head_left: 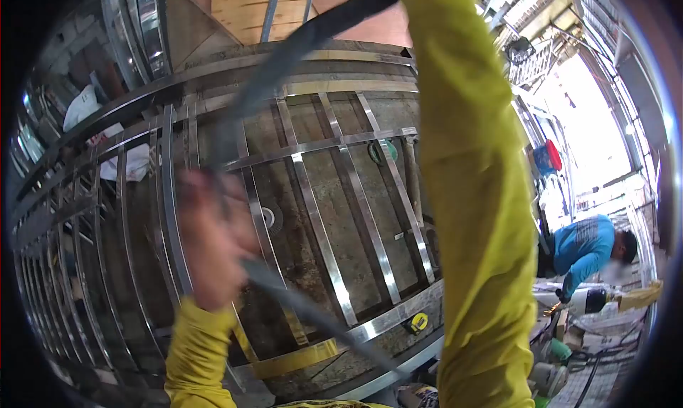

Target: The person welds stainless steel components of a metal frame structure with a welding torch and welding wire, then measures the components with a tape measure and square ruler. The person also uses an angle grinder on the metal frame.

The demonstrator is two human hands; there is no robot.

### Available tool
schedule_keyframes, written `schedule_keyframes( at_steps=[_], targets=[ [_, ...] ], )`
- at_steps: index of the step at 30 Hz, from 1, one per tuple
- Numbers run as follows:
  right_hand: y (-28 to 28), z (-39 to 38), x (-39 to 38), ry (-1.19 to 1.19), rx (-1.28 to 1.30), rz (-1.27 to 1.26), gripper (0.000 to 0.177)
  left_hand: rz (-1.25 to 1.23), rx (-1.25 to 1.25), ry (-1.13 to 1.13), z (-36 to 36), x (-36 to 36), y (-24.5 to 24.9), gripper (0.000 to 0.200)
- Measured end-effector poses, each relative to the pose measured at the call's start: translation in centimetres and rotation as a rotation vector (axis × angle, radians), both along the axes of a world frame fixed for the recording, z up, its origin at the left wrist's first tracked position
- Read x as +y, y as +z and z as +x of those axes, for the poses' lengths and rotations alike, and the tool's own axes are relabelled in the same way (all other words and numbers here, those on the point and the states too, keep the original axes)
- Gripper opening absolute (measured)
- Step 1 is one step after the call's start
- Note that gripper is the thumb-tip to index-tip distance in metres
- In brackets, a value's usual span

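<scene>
My left hand [213, 234], blurred by motion, is closed around a long dark cable or strap [284, 56], whose exact kind is smeared. From that hand the dark length rises to the top of the view near my raised right sleeve [473, 194] and also slants down to the lower middle. My right hand lies beyond the top edge, out of sight. Under my left hand is a shiny metal frame of square tubes [341, 152], with several parallel bars joined by crosspieces. A yellow tape measure [418, 322] sits by its lower edge.
A round disc [268, 217] and a green ring [383, 150] show between the bars. More barred metal frames [78, 258] stand at the left. Wooden panels [256, 9] lie at the top. Another person in a blue shirt [583, 244] bends at the right, with sparks near the hand.
</scene>
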State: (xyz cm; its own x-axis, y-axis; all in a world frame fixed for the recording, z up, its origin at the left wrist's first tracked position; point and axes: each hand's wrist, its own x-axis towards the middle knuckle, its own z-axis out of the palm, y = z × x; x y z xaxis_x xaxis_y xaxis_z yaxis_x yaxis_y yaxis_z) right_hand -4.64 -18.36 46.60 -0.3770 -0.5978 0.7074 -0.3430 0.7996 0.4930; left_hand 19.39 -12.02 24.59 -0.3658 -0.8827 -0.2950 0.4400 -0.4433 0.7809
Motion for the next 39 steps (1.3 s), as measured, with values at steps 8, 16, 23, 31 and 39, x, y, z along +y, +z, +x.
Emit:
schedule_keyframes(
  at_steps=[8,16,23,31,39],
  targets=[
    [-29.7,-4.2,-1.2,0.6,-1.012,-1.096,0.069,-0.651,-1.211,-0.646,3.8,-13.9,-7.2,0.049],
    [-40.9,-4.6,-6.4,0.372,-1.238,-1.032,0.068,-1.156,-0.969,-0.378,-8.5,-22.2,-14.9,0.035],
    [-46.8,-8.1,-9.5,0.387,-1.242,-0.88,0.062,-0.357,-0.475,-0.708,-27.6,-26.1,-20.8,0.03],
    [-42.9,-5.6,-8.5,0.342,-1.306,-0.943,0.069,-0.611,-0.749,-0.856,-33.5,-28.3,-26.9,0.053],
    [-42.8,-6.0,-8.0,0.308,-1.297,-0.808,0.073,-0.518,-0.704,-0.912,-33.1,-27.7,-26.7,0.047]
  ],
)
